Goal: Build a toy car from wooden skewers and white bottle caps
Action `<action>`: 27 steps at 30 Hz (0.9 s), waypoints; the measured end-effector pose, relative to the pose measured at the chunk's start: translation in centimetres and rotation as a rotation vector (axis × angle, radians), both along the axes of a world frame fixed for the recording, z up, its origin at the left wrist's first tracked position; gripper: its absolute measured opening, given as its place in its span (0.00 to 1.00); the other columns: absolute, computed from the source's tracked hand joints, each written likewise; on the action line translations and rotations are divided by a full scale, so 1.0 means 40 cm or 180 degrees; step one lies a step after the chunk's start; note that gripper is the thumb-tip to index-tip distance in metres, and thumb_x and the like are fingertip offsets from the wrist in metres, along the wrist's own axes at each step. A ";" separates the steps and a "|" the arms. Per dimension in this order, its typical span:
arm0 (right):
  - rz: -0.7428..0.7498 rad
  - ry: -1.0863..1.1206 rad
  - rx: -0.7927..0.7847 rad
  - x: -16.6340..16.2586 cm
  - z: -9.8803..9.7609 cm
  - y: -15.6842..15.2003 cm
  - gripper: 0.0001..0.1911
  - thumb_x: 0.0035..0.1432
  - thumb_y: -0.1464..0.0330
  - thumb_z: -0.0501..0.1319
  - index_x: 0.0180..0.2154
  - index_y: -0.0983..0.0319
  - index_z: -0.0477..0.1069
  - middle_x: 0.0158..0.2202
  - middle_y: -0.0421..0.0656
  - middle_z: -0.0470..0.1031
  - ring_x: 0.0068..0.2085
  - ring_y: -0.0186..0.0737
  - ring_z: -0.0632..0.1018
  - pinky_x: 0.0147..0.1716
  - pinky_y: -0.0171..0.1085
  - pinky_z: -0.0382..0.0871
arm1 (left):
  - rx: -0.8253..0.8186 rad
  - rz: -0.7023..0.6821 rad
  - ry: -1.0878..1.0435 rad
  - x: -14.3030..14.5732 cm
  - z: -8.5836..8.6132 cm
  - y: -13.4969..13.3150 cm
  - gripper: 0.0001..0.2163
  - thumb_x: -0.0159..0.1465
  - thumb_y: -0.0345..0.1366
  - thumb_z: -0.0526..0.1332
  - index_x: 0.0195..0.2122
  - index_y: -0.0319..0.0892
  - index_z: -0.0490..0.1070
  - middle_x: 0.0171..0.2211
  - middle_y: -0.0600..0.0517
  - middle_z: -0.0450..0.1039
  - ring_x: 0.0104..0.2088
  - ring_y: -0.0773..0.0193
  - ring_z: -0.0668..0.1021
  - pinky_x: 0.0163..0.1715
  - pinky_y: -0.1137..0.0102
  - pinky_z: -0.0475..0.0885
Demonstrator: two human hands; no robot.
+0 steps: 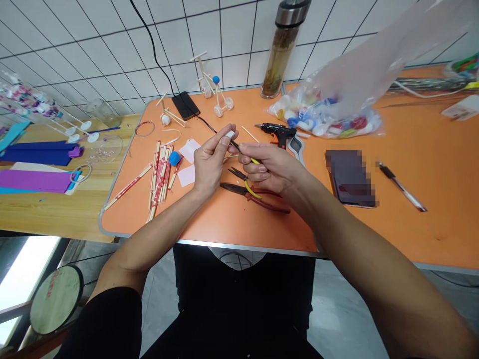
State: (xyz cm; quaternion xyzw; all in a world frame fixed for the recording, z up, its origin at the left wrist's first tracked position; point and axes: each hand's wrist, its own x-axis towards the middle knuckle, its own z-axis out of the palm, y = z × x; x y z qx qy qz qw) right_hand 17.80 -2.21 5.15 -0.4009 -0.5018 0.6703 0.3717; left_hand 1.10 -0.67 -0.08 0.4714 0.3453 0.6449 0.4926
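White piece, partly hidden by the left hand; phone, blurred by coarse pixels; bottle lid, cut off by the upper edge.

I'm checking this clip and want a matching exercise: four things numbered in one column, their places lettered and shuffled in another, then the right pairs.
Things
1. Glue gun
2. Tall bottle
3. Small white piece
4. Large purple sheet

Places
A. In the left hand
B. On the pale wooden surface at the left
C. Just beyond the right hand, nozzle pointing left
D. Standing at the back edge of the orange table, by the tiled wall

Right pairs: 1-C, 2-D, 3-A, 4-B
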 end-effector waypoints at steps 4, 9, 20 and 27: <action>0.0027 -0.0113 0.0013 0.000 -0.004 0.001 0.12 0.74 0.59 0.64 0.42 0.61 0.76 0.29 0.36 0.65 0.24 0.31 0.51 0.23 0.33 0.45 | -0.0016 0.0010 0.0084 -0.002 0.000 0.002 0.13 0.72 0.51 0.75 0.54 0.55 0.90 0.61 0.51 0.88 0.69 0.52 0.84 0.74 0.55 0.76; -0.0970 -0.2860 0.2189 -0.034 -0.013 -0.046 0.19 0.78 0.65 0.57 0.59 0.63 0.81 0.51 0.55 0.82 0.42 0.48 0.78 0.34 0.39 0.61 | -0.0126 0.0117 0.0007 0.006 -0.010 -0.005 0.12 0.71 0.49 0.77 0.52 0.54 0.90 0.59 0.51 0.89 0.67 0.54 0.85 0.75 0.55 0.74; -0.0896 -0.0971 0.1600 -0.017 -0.045 -0.004 0.14 0.74 0.58 0.64 0.45 0.61 0.82 0.39 0.44 0.81 0.36 0.40 0.76 0.35 0.37 0.66 | -0.0325 -0.0131 -0.0119 -0.007 0.042 -0.004 0.13 0.70 0.48 0.77 0.53 0.54 0.88 0.65 0.49 0.86 0.69 0.50 0.84 0.70 0.56 0.79; -0.0796 -0.3834 0.2765 -0.045 -0.037 -0.047 0.25 0.84 0.63 0.47 0.66 0.63 0.78 0.55 0.56 0.83 0.50 0.53 0.82 0.38 0.42 0.63 | -0.0445 0.0124 0.0084 -0.013 0.049 -0.003 0.15 0.67 0.48 0.80 0.52 0.51 0.89 0.55 0.49 0.91 0.62 0.54 0.88 0.67 0.56 0.83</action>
